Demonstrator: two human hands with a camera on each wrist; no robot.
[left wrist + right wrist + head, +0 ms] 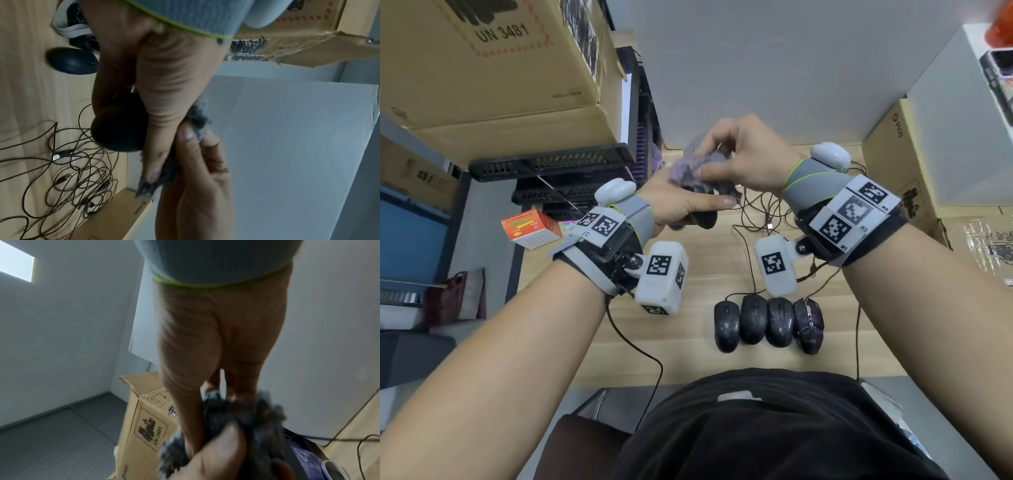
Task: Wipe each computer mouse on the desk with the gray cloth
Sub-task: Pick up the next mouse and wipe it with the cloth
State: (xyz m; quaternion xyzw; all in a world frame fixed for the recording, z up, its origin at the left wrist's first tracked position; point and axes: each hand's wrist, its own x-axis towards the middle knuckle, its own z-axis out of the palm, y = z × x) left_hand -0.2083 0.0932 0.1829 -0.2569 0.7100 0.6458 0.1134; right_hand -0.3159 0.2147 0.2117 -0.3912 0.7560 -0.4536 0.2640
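1. Nearest the head camera, below the forearms, four dark corded computer mice lie side by side, touching, on the pale wood-grain desk close to the person's body; whether any of them has been wiped cannot be told from how they lie
2. Farther out, the left hand is curled around a fifth black rounded computer mouse, holding it up off the desk with the thumb along its side
3. Right hand has its fingers bunched on the fluffy gray cloth, pressing it down onto the top of the held mouse; the right wrist view shows the fingers gripping the cloth
4. Judged from this, the wiping of the held mouse is under way, and the row of four looks either finished or waiting, so the task is somewhere in the middle
5. Tangled black mouse cables sprawl across the desk just beyond the hands and could snag when a mouse is lifted or put back
6. Around the work area stand large brown cardboard boxes at the left, black slotted plastic trays beneath them, and a small red-and-white carton near the left wrist
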